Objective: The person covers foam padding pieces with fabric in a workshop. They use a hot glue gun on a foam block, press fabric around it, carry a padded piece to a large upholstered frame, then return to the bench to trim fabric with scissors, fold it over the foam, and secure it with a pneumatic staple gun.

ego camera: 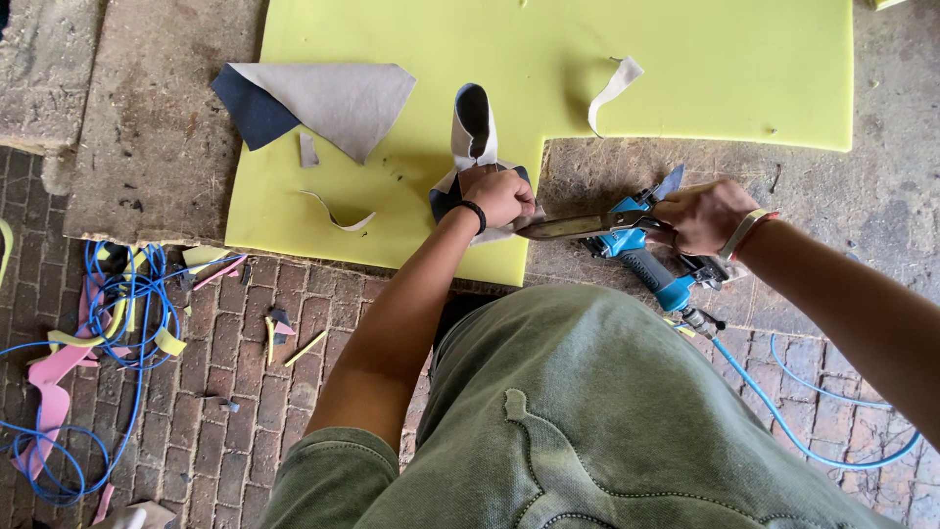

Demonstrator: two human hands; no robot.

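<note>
My left hand (499, 196), with a black band on its wrist, grips a curled piece of grey fabric with a dark blue back (475, 127), which stands up on the edge of a yellow foam sheet (636, 69). My right hand (705, 216), wearing a bracelet, is closed around the handles of large metal shears (573, 227). The blades point left and reach the fabric just beside my left hand. A blue pneumatic tool (646, 260) lies on the ground directly under my right hand.
A larger folded grey and dark blue fabric piece (323, 98) lies on the foam's left side, with a cut strip (615, 88) further right. A tangle of blue hose (117, 313) and pink scraps (54, 382) cover the brick floor at left. Another hose (813, 431) runs right.
</note>
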